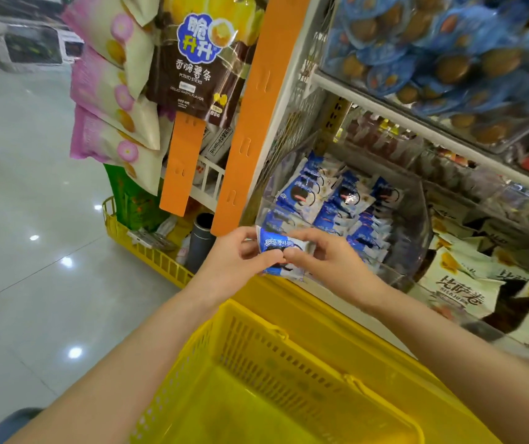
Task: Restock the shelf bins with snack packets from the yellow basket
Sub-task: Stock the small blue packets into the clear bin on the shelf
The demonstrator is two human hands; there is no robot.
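Closest to me, a yellow slatted plastic basket [256, 357] is sitting low in front of the person, tight against the foot of the shelving, and both bare forearms are reaching out over it. Just past its far rim the left hand [240, 253] and the right hand [327, 256] are meeting. Together they are holding one small blue and white snack packet [280, 246], the left hand's fingers and thumb curling round its left end and the right hand's pinching its right end. The packet is hanging in the air just in front of the lip of a clear plastic shelf bin [417, 225], not inside it.

That bin is carrying rows of matching blue and white packets [336, 206]. Beside it on the right, cream and black snack bags [468, 283] are lying in a heap. Left of the bin a long orange plastic strip [256, 107] is running up the shelf end, with a brown potato-stick bag [192, 59] and pink and cream bags [112, 91] hanging next to it. Below those, a second yellow basket [147, 254] is standing on the glossy pale floor [16, 187]. Highest up, a clear bin of blue round-printed packets [433, 43] is looking blurred
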